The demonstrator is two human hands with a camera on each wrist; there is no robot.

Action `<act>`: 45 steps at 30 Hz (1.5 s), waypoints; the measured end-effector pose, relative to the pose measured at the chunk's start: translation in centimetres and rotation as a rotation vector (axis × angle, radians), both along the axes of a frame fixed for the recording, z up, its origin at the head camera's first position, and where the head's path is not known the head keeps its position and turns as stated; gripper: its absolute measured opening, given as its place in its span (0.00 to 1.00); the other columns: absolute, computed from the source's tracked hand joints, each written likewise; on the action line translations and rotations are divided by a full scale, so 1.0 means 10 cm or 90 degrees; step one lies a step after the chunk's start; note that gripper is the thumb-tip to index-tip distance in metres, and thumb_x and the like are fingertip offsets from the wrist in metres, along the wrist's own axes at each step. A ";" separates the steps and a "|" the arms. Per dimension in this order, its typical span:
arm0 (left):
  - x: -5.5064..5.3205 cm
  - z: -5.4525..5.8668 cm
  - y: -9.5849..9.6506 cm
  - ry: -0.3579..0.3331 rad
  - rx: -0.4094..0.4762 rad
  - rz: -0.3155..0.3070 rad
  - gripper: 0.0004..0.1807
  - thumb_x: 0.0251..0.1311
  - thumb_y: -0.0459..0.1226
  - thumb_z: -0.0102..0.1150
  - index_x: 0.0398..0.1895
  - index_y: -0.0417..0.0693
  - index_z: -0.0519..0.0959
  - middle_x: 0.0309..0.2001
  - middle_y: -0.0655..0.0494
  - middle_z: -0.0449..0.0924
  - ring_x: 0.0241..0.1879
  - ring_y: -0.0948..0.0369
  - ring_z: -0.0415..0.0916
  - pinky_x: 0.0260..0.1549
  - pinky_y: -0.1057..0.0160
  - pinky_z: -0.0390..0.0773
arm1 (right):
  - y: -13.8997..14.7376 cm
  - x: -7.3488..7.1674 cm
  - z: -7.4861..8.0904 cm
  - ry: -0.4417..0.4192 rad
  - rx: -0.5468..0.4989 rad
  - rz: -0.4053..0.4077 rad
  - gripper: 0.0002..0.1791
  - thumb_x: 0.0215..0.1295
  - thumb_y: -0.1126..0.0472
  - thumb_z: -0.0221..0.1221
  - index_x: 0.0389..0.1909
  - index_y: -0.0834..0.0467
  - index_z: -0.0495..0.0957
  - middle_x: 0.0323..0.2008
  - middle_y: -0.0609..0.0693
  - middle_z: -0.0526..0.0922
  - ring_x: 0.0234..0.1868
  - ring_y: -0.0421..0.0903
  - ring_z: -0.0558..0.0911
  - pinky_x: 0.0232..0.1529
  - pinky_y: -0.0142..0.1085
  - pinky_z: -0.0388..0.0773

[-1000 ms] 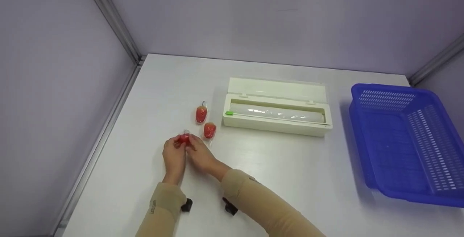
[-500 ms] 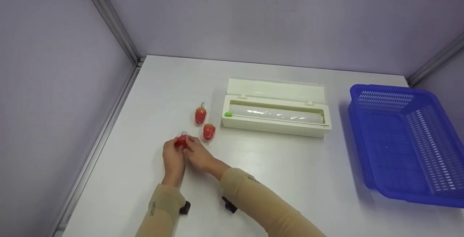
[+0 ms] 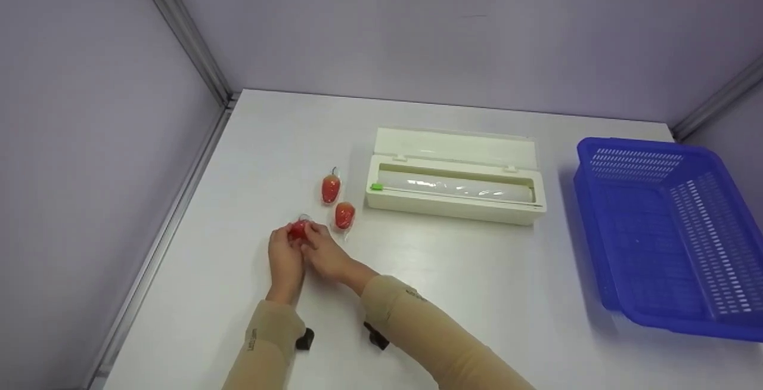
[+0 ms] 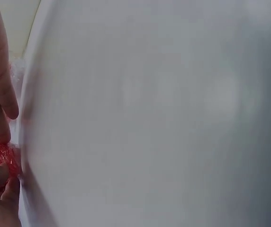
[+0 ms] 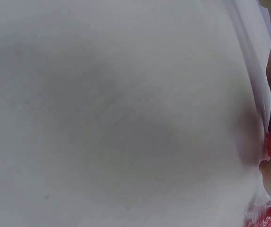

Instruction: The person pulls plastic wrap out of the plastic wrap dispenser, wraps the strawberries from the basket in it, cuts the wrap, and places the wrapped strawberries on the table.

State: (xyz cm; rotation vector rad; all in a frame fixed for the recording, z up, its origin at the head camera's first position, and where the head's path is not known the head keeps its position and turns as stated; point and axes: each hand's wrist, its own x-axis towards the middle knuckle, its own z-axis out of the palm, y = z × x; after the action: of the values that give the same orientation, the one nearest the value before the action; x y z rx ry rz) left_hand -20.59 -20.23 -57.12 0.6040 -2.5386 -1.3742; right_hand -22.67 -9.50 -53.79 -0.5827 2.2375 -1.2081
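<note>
Low on the left of the table, my left hand and right hand pinch a small red fruit between their fingertips. Clear film covers this fruit, as its shine in the left wrist view shows on the red surface. Fingers hide much of it, so its exact kind is unclear. Just beyond the hands lie two more film-wrapped red fruits: one with a dark stem, the other nearer the right hand. Both are yellowish at the top.
A white cling film dispenser stands right of the fruits, lid raised, roll inside, with a green slider at its left end. Farther right is a blue plastic basket. Walls border the white table behind and at the sides.
The right fingers have shifted slightly left over the held fruit, covering more of it. Both hands stay in nearly the same place. The other fruits, dispenser and basket have not moved.
</note>
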 end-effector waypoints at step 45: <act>0.02 0.29 0.31 -0.014 -0.295 -0.156 0.35 0.52 0.40 0.61 0.66 0.50 0.62 0.66 0.50 0.59 0.64 0.48 0.52 0.62 0.47 0.62 | 1.46 0.10 0.05 0.158 0.061 0.010 0.34 0.68 0.38 0.40 0.68 0.54 0.58 0.72 0.51 0.52 0.73 0.51 0.52 0.70 0.51 0.52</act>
State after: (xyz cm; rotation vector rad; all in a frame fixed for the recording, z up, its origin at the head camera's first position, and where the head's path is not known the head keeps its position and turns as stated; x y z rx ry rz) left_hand -20.40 -17.10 -54.27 0.2289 -2.8805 -0.7844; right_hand -21.62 5.11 -53.27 -0.7457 2.4742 -1.0635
